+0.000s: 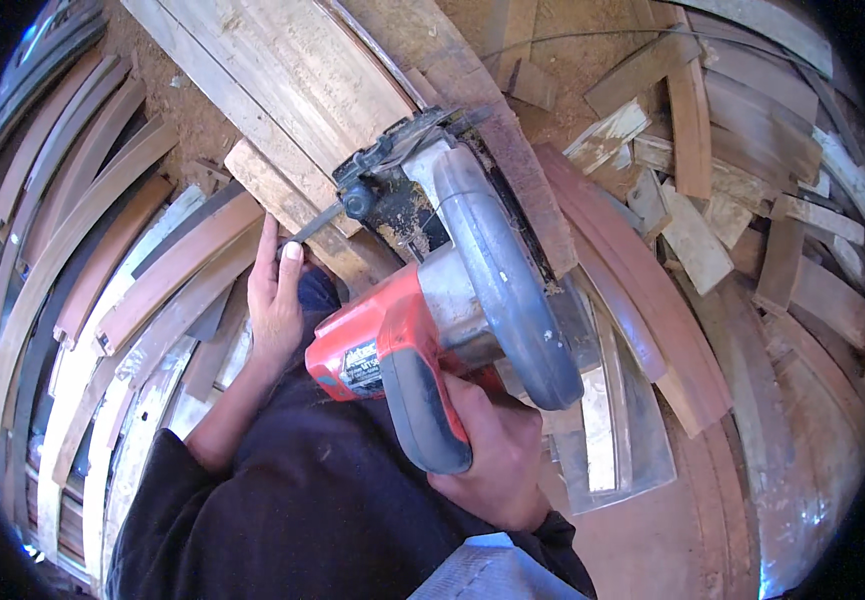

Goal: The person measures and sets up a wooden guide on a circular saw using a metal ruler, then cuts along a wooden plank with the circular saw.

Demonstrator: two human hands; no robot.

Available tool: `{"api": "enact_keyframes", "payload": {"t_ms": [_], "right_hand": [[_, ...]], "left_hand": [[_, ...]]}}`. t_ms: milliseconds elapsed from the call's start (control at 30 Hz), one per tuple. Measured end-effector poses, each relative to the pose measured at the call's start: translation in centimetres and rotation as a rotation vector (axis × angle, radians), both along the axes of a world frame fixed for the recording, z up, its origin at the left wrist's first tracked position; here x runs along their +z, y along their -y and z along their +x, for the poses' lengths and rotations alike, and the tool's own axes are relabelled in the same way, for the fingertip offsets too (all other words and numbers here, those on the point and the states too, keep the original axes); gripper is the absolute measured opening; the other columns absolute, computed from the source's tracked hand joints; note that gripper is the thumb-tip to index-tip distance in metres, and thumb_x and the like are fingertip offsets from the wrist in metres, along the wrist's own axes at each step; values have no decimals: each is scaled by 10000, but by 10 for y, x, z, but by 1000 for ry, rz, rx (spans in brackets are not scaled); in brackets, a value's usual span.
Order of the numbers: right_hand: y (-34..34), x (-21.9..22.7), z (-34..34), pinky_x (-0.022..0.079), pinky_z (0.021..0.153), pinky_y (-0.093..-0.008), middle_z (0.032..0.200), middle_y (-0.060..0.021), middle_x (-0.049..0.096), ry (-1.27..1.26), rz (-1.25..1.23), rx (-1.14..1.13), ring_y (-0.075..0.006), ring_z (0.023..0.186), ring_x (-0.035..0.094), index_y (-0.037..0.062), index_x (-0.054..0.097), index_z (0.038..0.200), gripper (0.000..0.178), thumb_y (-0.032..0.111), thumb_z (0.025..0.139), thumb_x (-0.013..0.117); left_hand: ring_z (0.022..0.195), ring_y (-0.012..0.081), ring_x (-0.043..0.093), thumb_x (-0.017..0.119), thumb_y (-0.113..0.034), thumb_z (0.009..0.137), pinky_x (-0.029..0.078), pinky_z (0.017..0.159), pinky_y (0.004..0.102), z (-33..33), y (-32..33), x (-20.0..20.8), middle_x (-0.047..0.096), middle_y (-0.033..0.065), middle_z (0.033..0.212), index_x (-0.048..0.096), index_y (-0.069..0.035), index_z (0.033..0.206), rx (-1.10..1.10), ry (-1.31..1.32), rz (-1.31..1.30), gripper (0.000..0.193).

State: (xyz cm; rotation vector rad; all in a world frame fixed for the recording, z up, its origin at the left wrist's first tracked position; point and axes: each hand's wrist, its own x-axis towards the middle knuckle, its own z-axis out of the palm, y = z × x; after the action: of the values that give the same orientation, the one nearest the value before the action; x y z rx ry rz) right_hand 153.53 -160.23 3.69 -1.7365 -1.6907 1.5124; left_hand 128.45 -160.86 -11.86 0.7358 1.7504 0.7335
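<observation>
A red and grey circular saw (382,320) rests with its base on a pale wooden board (282,90). My right hand (497,445) is wrapped round its rear handle, the fingers partly hidden behind the grip. A flat metal guide bar (317,222) sticks out from the saw's base to the left. My left hand (277,300) pinches the outer end of this bar between thumb and fingers, beside a narrow wooden strip (292,200) at the board's edge. Sawdust lies on the saw's base. The blade is hidden by the grey guard (507,280).
Long planks (102,250) lie stacked on the left. Offcuts (692,240) are heaped on the right over sawdust-covered ground (572,50). More boards (642,290) lie close to the saw's right side. A dark cable (592,33) crosses the far right.
</observation>
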Motion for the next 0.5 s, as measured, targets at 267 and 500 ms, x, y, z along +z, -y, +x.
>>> {"api": "enact_keyframes", "payload": {"t_ms": [267, 500], "right_hand": [[-7, 1, -2, 576, 738, -396, 869, -164, 730, 7, -26, 28, -327, 770, 745, 9, 692, 1270, 587, 62, 706, 846], [-17, 0, -11, 577, 738, -390, 897, -176, 729, -33, -13, 32, -337, 781, 744, 1, 678, 1280, 616, 46, 685, 830]], "left_hand": [[1153, 153, 592, 521, -364, 1120, 491, 987, 300, -6, -6, 2, 591, 127, 1452, 257, 29, 1672, -18, -14, -59, 727], [1182, 156, 595, 524, -345, 1121, 487, 1015, 307, -17, -12, -1, 585, 137, 1458, 279, 38, 1662, 36, 12, 26, 707]]}}
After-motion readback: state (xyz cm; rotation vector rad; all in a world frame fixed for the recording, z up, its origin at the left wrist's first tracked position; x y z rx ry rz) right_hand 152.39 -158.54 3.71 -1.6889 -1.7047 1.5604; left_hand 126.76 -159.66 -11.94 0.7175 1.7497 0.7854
